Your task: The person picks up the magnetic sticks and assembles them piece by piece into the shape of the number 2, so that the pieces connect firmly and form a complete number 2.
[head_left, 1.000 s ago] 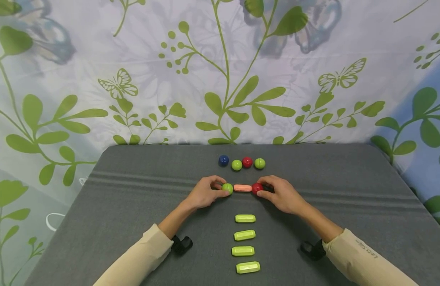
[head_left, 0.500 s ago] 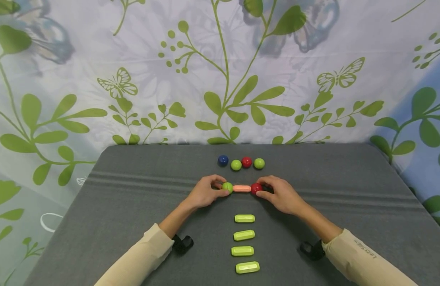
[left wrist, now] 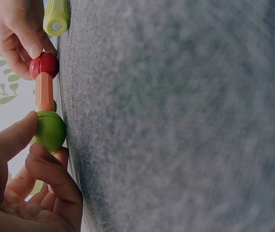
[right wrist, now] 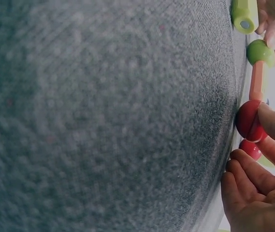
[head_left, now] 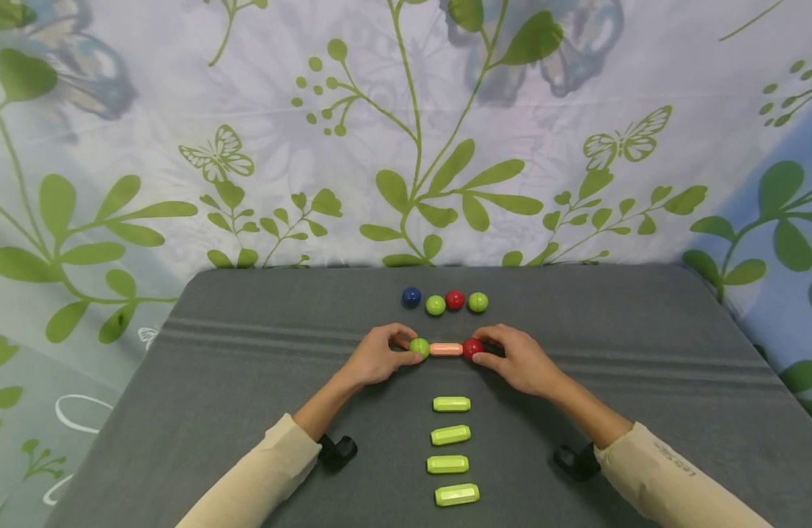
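An orange ribbed rod (head_left: 446,350) lies crosswise on the grey table between two balls, with its ends touching them. My left hand (head_left: 381,356) pinches the green ball (head_left: 419,348) at the rod's left end between thumb and fingers. At the other end, the red ball (head_left: 473,348) is pinched by my right hand (head_left: 522,359). In the left wrist view, the green ball (left wrist: 51,131), orange rod (left wrist: 44,92) and red ball (left wrist: 44,65) form one straight line. From the right wrist, the thumb covers part of the red ball (right wrist: 250,120).
Behind the hands stand a blue ball (head_left: 411,297), a green ball (head_left: 435,305), another red ball (head_left: 455,299) and a further green ball (head_left: 478,302). Several yellow-green rods, the nearest to the hands being this rod (head_left: 451,404), lie in a column toward the person. A patterned cloth (head_left: 280,147) hangs behind the table.
Both hands keep their grip on the two balls. The orange rod has turned slightly about its length and its ribs face up more; otherwise the scene barely shifts.
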`<state>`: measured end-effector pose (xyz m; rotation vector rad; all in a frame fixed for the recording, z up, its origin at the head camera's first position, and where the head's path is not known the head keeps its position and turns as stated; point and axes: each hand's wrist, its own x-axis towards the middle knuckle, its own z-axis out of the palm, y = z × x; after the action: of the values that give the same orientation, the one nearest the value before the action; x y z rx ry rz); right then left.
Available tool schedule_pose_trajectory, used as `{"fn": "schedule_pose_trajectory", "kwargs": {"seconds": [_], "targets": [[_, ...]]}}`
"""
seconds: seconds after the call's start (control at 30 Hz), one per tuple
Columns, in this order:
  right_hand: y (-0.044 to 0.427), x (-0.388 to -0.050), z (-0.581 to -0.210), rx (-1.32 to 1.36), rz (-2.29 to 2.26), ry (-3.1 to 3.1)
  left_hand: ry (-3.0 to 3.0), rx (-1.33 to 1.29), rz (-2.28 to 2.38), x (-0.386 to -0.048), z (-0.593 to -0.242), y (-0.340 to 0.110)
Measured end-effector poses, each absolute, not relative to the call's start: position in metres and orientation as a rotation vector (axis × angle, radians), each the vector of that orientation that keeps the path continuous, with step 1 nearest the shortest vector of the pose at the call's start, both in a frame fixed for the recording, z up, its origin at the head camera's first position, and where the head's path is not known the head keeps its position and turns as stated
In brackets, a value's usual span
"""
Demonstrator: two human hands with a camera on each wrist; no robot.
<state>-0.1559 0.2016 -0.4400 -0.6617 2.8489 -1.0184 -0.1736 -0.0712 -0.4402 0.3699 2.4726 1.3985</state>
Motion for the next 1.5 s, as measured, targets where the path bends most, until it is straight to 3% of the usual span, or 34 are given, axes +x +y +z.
{"fn": "schedule_pose_trajectory", "kwargs": {"seconds": [0.4,0.97,1.5], "targets": [[0.204,-0.15,-0.436,-0.582,-1.156,2.748,2.459,0.385,1.407,-0.174,-0.44,-0.071],[0.19,-0.109,-0.425,-0.481,-1.305,2.847,2.423,0.405,1.385,-0.171,-0.44,-0.07],[0.182,-0.098,-0.427,-0.534,-1.396,2.703,2.456,0.406,1.412,-0.171,-0.444,-0.071]]}}
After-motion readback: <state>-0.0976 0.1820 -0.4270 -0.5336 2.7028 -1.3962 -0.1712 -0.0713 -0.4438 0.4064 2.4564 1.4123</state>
